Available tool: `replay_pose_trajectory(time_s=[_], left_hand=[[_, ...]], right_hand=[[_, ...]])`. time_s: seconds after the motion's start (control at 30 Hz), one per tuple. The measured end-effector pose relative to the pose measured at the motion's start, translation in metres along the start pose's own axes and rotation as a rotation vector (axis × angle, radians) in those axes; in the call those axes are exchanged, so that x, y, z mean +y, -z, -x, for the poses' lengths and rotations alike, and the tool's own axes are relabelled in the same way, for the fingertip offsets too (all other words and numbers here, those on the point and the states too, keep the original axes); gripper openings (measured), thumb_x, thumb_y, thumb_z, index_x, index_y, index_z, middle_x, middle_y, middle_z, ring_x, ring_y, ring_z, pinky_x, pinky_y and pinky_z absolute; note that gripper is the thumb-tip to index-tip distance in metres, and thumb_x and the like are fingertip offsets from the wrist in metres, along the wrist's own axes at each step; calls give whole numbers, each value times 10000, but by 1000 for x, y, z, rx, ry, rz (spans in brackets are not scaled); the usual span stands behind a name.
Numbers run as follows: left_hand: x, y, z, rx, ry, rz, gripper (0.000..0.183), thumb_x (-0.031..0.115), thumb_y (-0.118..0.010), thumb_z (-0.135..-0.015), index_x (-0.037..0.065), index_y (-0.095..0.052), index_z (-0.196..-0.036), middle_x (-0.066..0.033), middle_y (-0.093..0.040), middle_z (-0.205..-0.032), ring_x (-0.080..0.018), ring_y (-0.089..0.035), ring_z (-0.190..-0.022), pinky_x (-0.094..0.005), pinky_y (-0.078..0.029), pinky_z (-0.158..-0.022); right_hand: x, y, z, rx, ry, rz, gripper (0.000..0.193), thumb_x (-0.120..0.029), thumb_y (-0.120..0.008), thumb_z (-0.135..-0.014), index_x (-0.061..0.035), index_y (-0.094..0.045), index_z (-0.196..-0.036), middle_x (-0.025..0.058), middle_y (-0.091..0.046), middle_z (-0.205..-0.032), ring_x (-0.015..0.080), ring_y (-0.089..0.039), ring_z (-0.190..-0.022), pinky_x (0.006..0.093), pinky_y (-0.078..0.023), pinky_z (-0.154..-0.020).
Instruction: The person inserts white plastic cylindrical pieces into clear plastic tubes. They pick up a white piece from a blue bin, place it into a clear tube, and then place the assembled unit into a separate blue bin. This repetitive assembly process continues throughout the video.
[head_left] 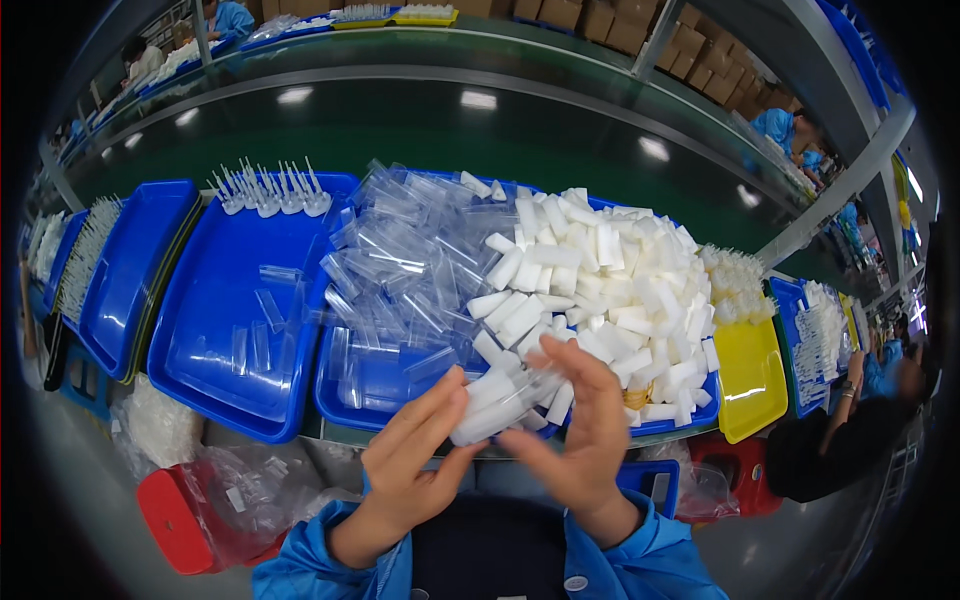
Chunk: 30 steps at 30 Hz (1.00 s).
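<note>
In front of my body, several white blocks (pixel 490 408), partly inside what look like clear plastic sleeves, lie as a bundle between my hands. My left hand (pixel 412 455) is closed on the left end, thumb below and fingers above. My right hand (pixel 583 435) curves around the right end, its thumb and forefinger on either side; motion smears this end, so the exact contact is hard to see. Just beyond lie a heap of loose white blocks (pixel 620 285) and a pile of clear plastic sleeves (pixel 410 250), both in a large blue tray (pixel 362 400).
To the left, another blue tray (pixel 215 350) carries a few clear sleeves and white stemmed parts (pixel 270 195). A yellow tray (pixel 755 385) stands at the right. Behind runs a green conveyor belt (pixel 400 125). Red stools (pixel 175 520) flank me; a co-worker's dark sleeve (pixel 810 450) shows at right.
</note>
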<state>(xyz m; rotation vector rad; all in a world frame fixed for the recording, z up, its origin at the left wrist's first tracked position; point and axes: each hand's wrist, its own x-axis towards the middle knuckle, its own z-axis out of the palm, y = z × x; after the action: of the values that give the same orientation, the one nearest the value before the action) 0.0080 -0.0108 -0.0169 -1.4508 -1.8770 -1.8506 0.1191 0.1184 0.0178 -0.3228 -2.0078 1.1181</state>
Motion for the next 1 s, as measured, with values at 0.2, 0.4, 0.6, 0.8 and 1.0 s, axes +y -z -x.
replay_pose_trajectory(time_s=[0.2,0.4,0.6,0.8,1.0], left_hand=[[8,-7,0,66,-12,-77,582,5,-825,-661,-124,-570,-1168,-251,-655,-1103,-345,-693,-918,-364,-569,-785],[4,-2,2,49,-42,-83,604,9,-833,-679,-130,-551,-1195,-253,-637,-1130,-293,-676,-957,-334,-612,-721],[-15,31,1,192,44,-29,562,34,-765,-776,-120,-505,-1250,-253,-573,-1239,-283,-616,-1087,-369,-572,-839],[-19,75,-10,643,227,367,471,76,-599,-908,-63,-420,-1320,-208,-550,-1235,-270,-619,-1075,-319,-598,-782],[-21,72,-9,593,306,579,441,79,-558,-930,-58,-413,-1323,-205,-546,-1242,-280,-628,-1064,-320,-606,-781]], right_hand=[[-11,-18,4,94,71,432,919,-315,-870,-569,32,-440,-1303,149,-400,-1150,295,-409,-1121,404,-351,-950],[-9,-26,11,66,193,524,815,-325,-858,-566,19,-535,-1231,145,-441,-1075,278,-455,-1030,382,-367,-894],[-9,-45,-14,8,165,83,604,-285,-804,-680,17,-599,-1161,108,-532,-1013,248,-510,-921,355,-364,-878],[7,-83,-16,-493,366,255,256,-152,-675,-796,-52,-668,-1032,87,-575,-965,261,-542,-895,373,-407,-779],[7,-107,-15,-490,325,441,227,-225,-727,-749,-70,-642,-892,70,-545,-836,244,-535,-774,380,-399,-706]])
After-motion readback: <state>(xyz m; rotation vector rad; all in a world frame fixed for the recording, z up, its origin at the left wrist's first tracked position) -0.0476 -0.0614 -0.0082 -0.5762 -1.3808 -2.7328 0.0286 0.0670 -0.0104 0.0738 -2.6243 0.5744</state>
